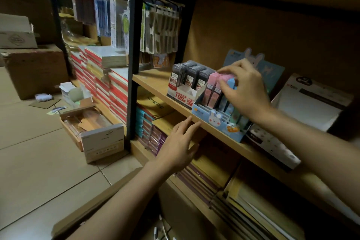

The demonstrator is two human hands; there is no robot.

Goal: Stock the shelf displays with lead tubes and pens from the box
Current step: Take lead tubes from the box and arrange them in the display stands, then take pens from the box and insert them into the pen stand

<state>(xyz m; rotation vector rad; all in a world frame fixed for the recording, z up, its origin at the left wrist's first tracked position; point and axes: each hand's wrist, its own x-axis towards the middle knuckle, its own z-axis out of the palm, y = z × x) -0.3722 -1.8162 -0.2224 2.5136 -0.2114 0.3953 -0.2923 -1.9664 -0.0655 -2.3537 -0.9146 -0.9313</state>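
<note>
Here the blue rabbit display stands on the front edge of the wooden shelf, and everything else is placed from it. The right hand reaches over the display's back rows, its fingers curled round the tops of the pink and blue lead tubes, which stand upright inside the display. Just beside the display, on its side away from the right forearm, sits a white-and-red tray packed with dark lead tubes, upright and touching one another. Below the display's front, the left hand hovers in front of the shelf edge, fingers straight, spread and grasping nothing. Under the display, on the lower shelf, lie stacked notebooks. Well apart from the display, on the tiled floor beyond the black post, an open cardboard box lies with packaging in it.
</note>
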